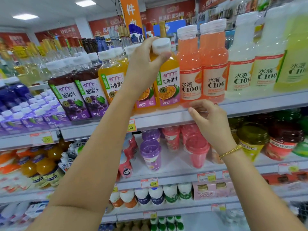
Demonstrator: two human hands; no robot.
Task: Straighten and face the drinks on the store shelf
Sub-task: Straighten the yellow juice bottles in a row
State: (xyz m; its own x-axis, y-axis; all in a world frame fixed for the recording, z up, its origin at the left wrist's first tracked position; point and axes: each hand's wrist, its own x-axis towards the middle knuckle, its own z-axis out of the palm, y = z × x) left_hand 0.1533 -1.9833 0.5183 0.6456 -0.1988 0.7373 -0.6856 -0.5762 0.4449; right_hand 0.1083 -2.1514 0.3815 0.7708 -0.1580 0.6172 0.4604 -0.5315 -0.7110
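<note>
Gripping the white cap (161,45) of the passion-fruit juice bottle (168,84) with the left hand (145,64), clamping thumb and fingers round it from the left side. Holding that bottle upright at the front of the upper shelf (166,116), label facing outward.

Hovering the right hand (210,120) just below and right of the passion-fruit juice bottle, at the shelf's front edge, curling the fingers loosely and grasping nothing. Wearing a gold bracelet (230,151) on that wrist.

Standing just right of the passion-fruit juice bottle: two pink C100 bottles (190,72). Standing further right: pale C100 bottles (241,69). Showing left of it, beyond the left forearm: a second orange bottle (111,77), then two grape juice bottles (80,95). Hanging below and left of it on the shelf edge: a price tag (131,125). Sitting below it, one shelf down: a purple cup (150,154) and a pink cup (197,150).
</note>
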